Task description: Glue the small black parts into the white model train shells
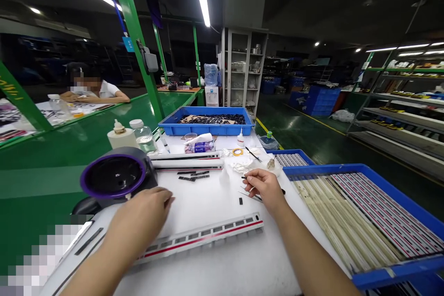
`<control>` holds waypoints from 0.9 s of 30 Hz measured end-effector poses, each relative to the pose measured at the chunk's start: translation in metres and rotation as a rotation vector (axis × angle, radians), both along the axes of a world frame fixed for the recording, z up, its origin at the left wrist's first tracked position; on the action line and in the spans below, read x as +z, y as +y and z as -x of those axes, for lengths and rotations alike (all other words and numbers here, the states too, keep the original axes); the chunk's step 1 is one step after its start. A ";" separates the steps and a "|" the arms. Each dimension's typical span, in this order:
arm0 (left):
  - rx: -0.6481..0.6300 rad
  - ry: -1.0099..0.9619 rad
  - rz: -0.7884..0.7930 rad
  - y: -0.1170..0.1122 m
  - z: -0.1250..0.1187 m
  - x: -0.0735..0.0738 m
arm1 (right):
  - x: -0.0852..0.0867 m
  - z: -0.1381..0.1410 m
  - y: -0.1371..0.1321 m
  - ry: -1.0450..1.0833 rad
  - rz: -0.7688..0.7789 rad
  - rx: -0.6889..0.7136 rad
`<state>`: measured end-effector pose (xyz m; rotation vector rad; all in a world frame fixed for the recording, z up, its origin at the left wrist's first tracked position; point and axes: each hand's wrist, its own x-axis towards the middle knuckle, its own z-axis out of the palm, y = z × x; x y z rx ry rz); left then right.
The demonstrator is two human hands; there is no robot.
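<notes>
A white model train car side (204,236) with a red stripe and a row of windows lies on the white table in front of me. My left hand (144,210) is over its left part, fingers curled together; whatever they hold, if anything, is hidden. My right hand (265,188) is closed in a pinch on a small black piece (244,177), behind the car's right end. Under that hand lie metal tweezers (255,197), partly covered. A small black rectangle (240,201) rests nearby, and several black strips (194,175) lie between the hands, farther back.
Two more train sides (189,164) lie behind the strips, near a white nozzle bottle (224,176). A purple-rimmed black bowl (118,189) stands left. Blue trays hold black parts (218,130) at the back and train sides (360,166) at right. A co-worker (109,90) sits far left.
</notes>
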<state>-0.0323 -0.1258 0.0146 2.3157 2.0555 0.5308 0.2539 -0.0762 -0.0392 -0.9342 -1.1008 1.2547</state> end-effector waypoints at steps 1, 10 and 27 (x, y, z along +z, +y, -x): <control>-0.073 0.024 -0.005 -0.006 -0.014 -0.003 | 0.001 0.000 -0.001 -0.004 0.004 -0.001; -0.410 0.205 0.082 -0.049 -0.108 -0.044 | 0.011 -0.011 -0.007 0.172 0.022 0.088; -0.172 0.311 0.051 -0.036 -0.050 -0.040 | -0.008 0.024 -0.031 -1.114 -0.786 0.189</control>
